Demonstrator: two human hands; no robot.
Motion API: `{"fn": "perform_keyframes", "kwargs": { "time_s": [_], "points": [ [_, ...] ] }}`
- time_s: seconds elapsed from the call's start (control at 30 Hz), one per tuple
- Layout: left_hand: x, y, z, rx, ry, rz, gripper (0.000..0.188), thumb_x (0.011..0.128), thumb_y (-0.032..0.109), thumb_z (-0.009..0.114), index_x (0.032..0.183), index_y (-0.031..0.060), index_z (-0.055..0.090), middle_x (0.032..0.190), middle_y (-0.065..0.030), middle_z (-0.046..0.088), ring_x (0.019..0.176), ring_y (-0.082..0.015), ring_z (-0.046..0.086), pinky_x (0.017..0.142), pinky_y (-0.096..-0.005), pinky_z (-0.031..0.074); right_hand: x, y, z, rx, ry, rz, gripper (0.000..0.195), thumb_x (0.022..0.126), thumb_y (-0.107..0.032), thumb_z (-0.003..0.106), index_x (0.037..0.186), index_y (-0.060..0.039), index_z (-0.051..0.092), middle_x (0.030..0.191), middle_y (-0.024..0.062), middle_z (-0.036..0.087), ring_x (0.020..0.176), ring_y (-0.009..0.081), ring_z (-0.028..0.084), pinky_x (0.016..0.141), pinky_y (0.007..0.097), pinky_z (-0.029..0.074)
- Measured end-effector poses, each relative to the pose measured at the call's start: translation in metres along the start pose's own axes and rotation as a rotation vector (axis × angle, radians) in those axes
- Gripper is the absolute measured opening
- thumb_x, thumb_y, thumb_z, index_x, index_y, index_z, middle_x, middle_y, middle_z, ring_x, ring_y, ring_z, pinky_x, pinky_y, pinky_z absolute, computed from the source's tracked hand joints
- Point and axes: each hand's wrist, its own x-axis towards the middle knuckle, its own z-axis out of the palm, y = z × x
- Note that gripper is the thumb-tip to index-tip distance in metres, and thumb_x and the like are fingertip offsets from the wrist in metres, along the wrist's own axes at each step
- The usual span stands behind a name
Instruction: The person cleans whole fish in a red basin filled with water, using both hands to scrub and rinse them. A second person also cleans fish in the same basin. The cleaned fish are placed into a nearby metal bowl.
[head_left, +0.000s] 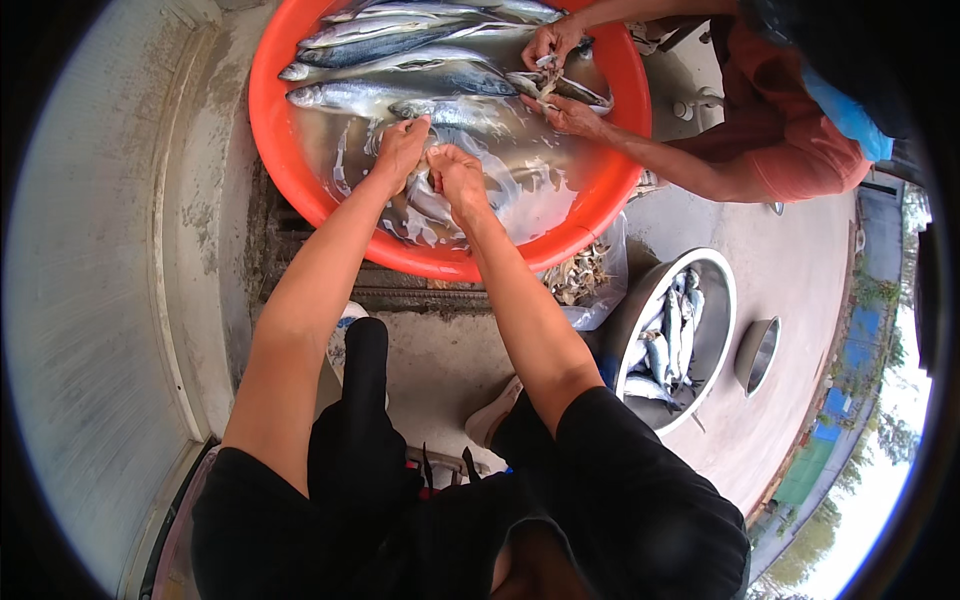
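Murky water and several silver fish (352, 96) fill a large orange plastic tub (450, 268) in front of me. My left hand (403, 152) and my right hand (456, 174) are close together over the tub's near half, fingers pinched on a fish (429, 196) that lies partly in the water. Glare and my fingers hide much of that fish, including exactly where each hand grips it. Just beyond my hands another fish (450, 112) lies at the surface. Whole fish lie side by side at the tub's far left.
Across the tub's right side, a person's hands (559, 82) hold an opened fish. Beside the tub a clear plastic bag (604, 300) holds fish scraps. To the right stand a metal basin (731, 330) of fish and a smaller metal bowl (759, 356). A wall (97, 247) rises at left.
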Motion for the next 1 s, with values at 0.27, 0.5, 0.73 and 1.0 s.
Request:
{"fn": "perform_keyframes", "kwargs": {
  "time_s": [0.27, 0.5, 0.73, 1.0],
  "points": [
    [-0.003, -0.001, 0.005, 0.240, 0.111, 0.048, 0.038, 0.084, 0.034, 0.060, 0.084, -0.0033, 0.063, 0.066, -0.0018, 0.054, 0.059, -0.0103, 0.045, 0.055, -0.0289, 0.040, -0.025, 0.005, 0.010, -0.218, 0.182, -0.240, 0.016, 0.085, -0.015, 0.058, 0.077, -0.0018, 0.061, 0.059, 0.0010, 0.052, 0.056, 0.0084, 0.044, 0.054, 0.0289, 0.039],
    [0.001, -0.008, 0.004, 0.279, 0.112, 0.028, 0.036, 0.085, 0.032, 0.057, 0.072, -0.0011, 0.060, 0.061, -0.0026, 0.053, 0.054, -0.0116, 0.045, 0.050, -0.0311, 0.039, -0.023, 0.036, 0.018, -0.107, 0.275, -0.319, 0.016, 0.085, -0.014, 0.057, 0.077, -0.0010, 0.059, 0.058, 0.0038, 0.050, 0.058, 0.0104, 0.044, 0.056, 0.0295, 0.040],
    [0.019, -0.027, -0.003, 0.178, 0.163, -0.047, 0.029, 0.084, 0.028, 0.056, 0.073, 0.0010, 0.060, 0.063, -0.0045, 0.056, 0.053, -0.0133, 0.049, 0.047, -0.0326, 0.040, -0.032, 0.028, 0.024, -0.030, 0.247, -0.329, 0.017, 0.088, -0.010, 0.056, 0.072, -0.0029, 0.056, 0.062, -0.0059, 0.047, 0.061, 0.0048, 0.038, 0.055, 0.0239, 0.035],
    [0.024, -0.030, -0.001, 0.026, 0.140, -0.214, 0.031, 0.086, 0.029, 0.056, 0.078, -0.0009, 0.057, 0.065, -0.0072, 0.054, 0.050, -0.0178, 0.051, 0.043, -0.0367, 0.041, -0.036, 0.034, 0.020, 0.000, 0.261, -0.320, 0.014, 0.087, -0.010, 0.058, 0.074, -0.0045, 0.061, 0.061, -0.0064, 0.048, 0.056, 0.0029, 0.037, 0.053, 0.0197, 0.031]
  ]
}}
